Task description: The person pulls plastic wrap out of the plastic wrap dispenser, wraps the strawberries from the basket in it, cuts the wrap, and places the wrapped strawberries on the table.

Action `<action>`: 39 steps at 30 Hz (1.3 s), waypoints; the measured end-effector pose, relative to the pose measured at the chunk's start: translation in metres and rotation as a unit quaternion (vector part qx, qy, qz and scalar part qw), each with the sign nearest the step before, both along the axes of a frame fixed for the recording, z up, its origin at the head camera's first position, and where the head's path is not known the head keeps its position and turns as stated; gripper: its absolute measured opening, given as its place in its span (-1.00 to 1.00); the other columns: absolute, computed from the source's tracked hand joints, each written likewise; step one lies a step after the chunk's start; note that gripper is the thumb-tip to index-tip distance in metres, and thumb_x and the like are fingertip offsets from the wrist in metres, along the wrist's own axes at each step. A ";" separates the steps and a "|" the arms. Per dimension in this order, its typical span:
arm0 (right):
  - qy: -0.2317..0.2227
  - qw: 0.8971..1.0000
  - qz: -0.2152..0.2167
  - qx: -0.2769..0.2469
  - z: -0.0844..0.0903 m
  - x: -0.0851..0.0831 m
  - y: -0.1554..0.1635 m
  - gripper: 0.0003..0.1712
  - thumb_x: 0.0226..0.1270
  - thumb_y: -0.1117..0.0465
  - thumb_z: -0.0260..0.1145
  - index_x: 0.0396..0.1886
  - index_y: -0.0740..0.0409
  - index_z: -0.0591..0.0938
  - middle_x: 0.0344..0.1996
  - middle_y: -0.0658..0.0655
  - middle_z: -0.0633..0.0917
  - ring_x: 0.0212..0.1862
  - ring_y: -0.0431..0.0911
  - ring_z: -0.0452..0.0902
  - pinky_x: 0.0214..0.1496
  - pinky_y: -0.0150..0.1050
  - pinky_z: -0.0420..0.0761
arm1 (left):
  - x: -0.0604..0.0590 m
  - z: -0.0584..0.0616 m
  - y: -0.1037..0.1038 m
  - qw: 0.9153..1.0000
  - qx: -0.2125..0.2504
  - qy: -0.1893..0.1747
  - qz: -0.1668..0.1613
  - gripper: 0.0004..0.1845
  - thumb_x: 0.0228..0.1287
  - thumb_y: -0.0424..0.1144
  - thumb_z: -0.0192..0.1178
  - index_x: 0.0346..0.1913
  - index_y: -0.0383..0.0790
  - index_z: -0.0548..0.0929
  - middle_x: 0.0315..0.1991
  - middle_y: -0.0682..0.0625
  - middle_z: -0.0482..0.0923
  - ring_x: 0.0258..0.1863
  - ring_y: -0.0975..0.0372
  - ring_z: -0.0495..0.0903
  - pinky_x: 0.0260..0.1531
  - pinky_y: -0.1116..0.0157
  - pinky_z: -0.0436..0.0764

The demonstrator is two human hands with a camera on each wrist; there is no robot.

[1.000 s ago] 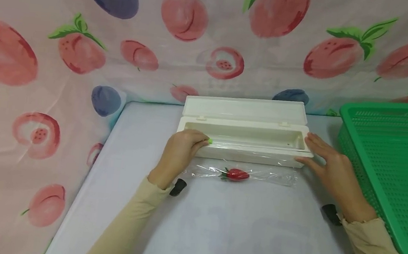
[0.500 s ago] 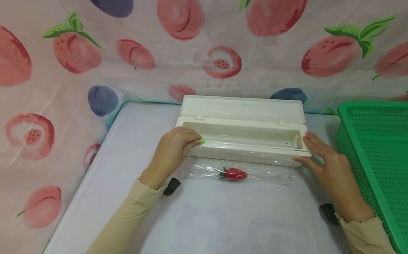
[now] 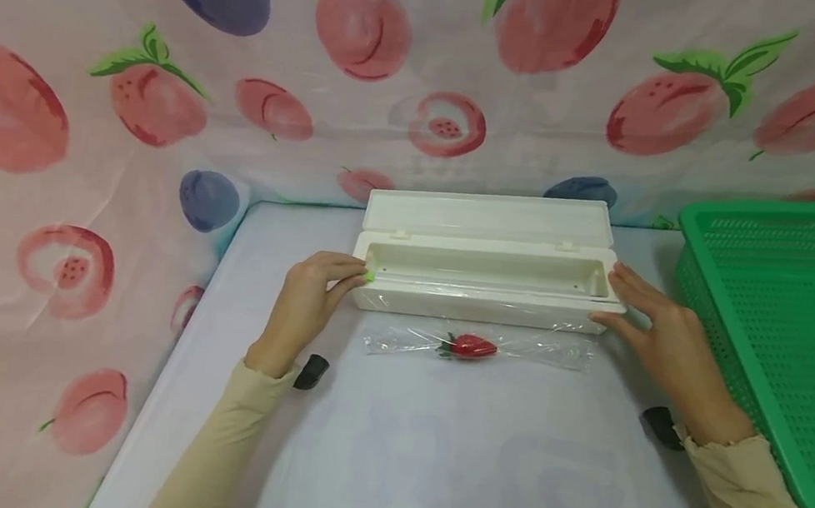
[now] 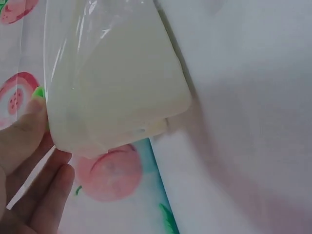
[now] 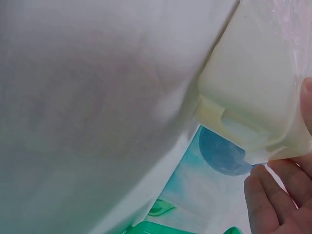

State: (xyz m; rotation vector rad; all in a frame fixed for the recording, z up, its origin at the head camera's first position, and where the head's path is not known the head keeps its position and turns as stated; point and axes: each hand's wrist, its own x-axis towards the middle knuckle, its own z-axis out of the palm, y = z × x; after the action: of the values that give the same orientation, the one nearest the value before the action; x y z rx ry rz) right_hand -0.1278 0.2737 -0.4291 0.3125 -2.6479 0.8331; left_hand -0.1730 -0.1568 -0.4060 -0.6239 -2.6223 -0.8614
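— What have my hands got right now?

— My left hand [image 3: 304, 301] pinches a small green slider [image 3: 369, 276] at the left end of the white dispenser box [image 3: 483, 284], fingers curled round it. My right hand [image 3: 658, 333] lies flat and open against the box's right end, steadying it.

— And the box itself?

— It sits mid-table [image 3: 429, 458] with its lid thrown back towards the fruit-print curtain [image 3: 169, 93]. A sheet of cling film [image 3: 480, 344] trails from its front edge over a strawberry [image 3: 471, 347] just in front. A green basket [image 3: 791, 331] stands to the right.

— How will it handle?

— I judge the box light, stiff and hollow, so it would skid under a sideways pull; bracing both ends is right. The film is soft, clingy and easily torn, so I'd take it by its edges.

— Anything changed?

— Half a second ago my left hand was further along the front rim; now it has slid to the left corner. The right hand, the strawberry and the basket have stayed put.
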 end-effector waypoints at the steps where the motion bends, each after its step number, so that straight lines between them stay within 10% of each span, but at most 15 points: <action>1: 0.000 1.000 0.001 0.001 0.000 0.000 0.000 -0.23 0.07 0.21 0.55 0.32 0.20 0.51 0.35 0.21 0.46 0.30 0.28 0.42 0.11 0.17 0.49 | 0.000 -0.001 -0.001 1.000 0.006 -0.002 0.003 -0.78 0.20 -0.30 0.39 -0.12 -0.32 0.79 -0.09 -0.09 0.74 0.03 0.08 0.67 0.11 0.14 0.61; 14: -0.029 1.000 -0.001 0.009 0.005 0.001 0.003 -0.20 0.11 0.19 0.53 0.37 0.18 0.46 0.39 0.17 0.41 0.28 0.34 0.40 0.07 0.26 0.51 | -0.001 -0.003 -0.005 0.999 0.029 -0.037 0.018 -0.78 0.22 -0.29 0.39 -0.10 -0.31 0.78 -0.07 -0.10 0.74 0.04 0.06 0.67 0.15 0.12 0.58; 28: -0.042 0.999 0.000 0.005 0.007 0.001 0.000 -0.21 0.14 0.16 0.53 0.37 0.21 0.46 0.38 0.22 0.41 0.26 0.39 0.40 0.04 0.31 0.52 | 0.029 0.003 0.006 0.995 0.052 0.001 0.088 -0.74 0.24 -0.27 0.39 -0.03 -0.23 0.68 -0.09 -0.07 0.67 -0.08 0.11 0.61 0.00 0.17 0.60; 39: -0.046 0.999 0.003 0.010 0.007 0.000 0.001 -0.21 0.15 0.16 0.53 0.37 0.25 0.44 0.37 0.27 0.40 0.24 0.42 0.39 -0.01 0.32 0.53 | 0.064 -0.003 0.055 0.992 -0.009 0.098 -0.078 -0.83 0.16 -0.36 0.43 -0.18 -0.22 0.73 -0.18 0.02 0.68 -0.10 0.20 0.63 0.00 0.33 0.64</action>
State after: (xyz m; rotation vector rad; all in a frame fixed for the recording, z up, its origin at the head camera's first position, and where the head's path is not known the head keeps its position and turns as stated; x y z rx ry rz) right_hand -0.1276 0.2746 -0.4222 0.2939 -2.7438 0.8415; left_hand -0.1088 -0.1020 -0.4086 -0.8818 -2.4311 -0.7785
